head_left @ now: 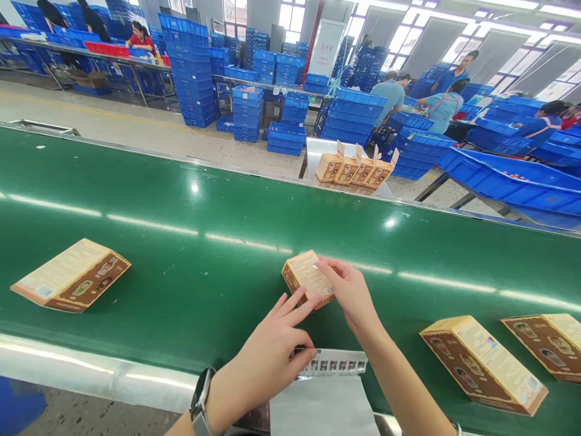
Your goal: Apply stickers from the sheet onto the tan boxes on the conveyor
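Observation:
A small brown and cream cardboard box (297, 266) lies on the green belt in front of me. My right hand (347, 287) is at its right side, thumb and index finger pinched on a small shiny sticker (316, 265) against the printed top face. Two outstretched fingers of my left hand (284, 336) rest on the box's near edge. The thumb and curled fingers of that hand pinch the end of a strip of small square stickers (338, 362). The strip lies along a pale backing sheet (322, 406) at the belt's near edge.
A similar box (86, 278) lies left on the conveyor belt (181, 290); two more boxes (481, 363) (549, 342) lie right. Several boxes with raised flaps (356, 171) stand on a metal table beyond. Blue crates (188, 72) and people (442, 106) are farther back.

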Available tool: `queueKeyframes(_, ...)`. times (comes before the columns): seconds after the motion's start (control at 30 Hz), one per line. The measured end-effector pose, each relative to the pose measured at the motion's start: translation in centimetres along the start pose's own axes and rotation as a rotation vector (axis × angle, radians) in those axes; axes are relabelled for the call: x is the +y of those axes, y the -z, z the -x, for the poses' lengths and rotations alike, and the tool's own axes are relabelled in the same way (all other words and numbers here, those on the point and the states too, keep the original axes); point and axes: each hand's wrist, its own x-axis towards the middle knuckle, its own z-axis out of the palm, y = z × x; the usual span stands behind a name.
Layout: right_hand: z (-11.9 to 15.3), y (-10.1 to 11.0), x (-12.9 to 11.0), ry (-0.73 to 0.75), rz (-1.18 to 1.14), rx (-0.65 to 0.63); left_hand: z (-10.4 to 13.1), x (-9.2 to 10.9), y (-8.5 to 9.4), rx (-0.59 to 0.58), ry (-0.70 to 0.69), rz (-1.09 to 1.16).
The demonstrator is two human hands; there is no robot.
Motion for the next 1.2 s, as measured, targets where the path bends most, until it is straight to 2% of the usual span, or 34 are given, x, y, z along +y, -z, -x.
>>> queueKeyframes(0.3,0.0,1.7,0.4,0.102,0.201,0.074,-1.2,0.8,-0.8,-0.033,-0.027,0.012)
queueKeyframes(0.47,-0.6,2.6,0.1,0.191,0.329,0.199,-2.0,1.2,-1.1,-0.057,-0.029,0.012)
queueKeyframes(0.57,-0.4,4.3,-0.6,0.225,0.375,0.274,-2.2,1.3,-1.4,-0.044,-0.048,0.006)
queueKeyframes(0.63,1.0,6.1,-1.3,0.256,0.408,0.270,-2.2,1.5,-1.4,-0.001,-0.090,0.023)
queueKeyframes(0.67,2.2,7.0,-1.7,0.292,0.436,0.223,-2.1,1.7,-1.4,0.027,-0.101,0.050)
queueKeyframes(0.73,5.3,8.9,-2.1,0.408,0.521,0.041,-1.9,2.5,-1.2,0.045,-0.065,0.126)
queueKeyframes(0.8,8.8,10.3,-2.2,0.579,0.619,-0.135,-1.7,3.6,-0.9,-0.006,0.028,0.213)
queueKeyframes(0.83,10.4,10.8,-2.0,0.675,0.666,-0.175,-1.7,4.3,-0.8,-0.047,0.068,0.256)
queueKeyframes(0.9,12.9,11.5,-1.6,0.856,0.757,-0.156,-1.8,5.5,-0.7,-0.134,0.106,0.349)
queueKeyframes(0.97,14.5,12.1,-1.2,0.958,0.830,-0.083,-2.0,6.6,-0.9,-0.222,0.117,0.449)
queueKeyframes(1.07,16.0,13.3,-0.8,0.969,0.892,-0.008,-2.5,7.6,-1.6,-0.343,0.154,0.535)
queueKeyframes(1.2,18.0,15.0,-0.1,0.922,0.960,0.056,-3.0,8.7,-3.0,-0.428,0.172,0.524)
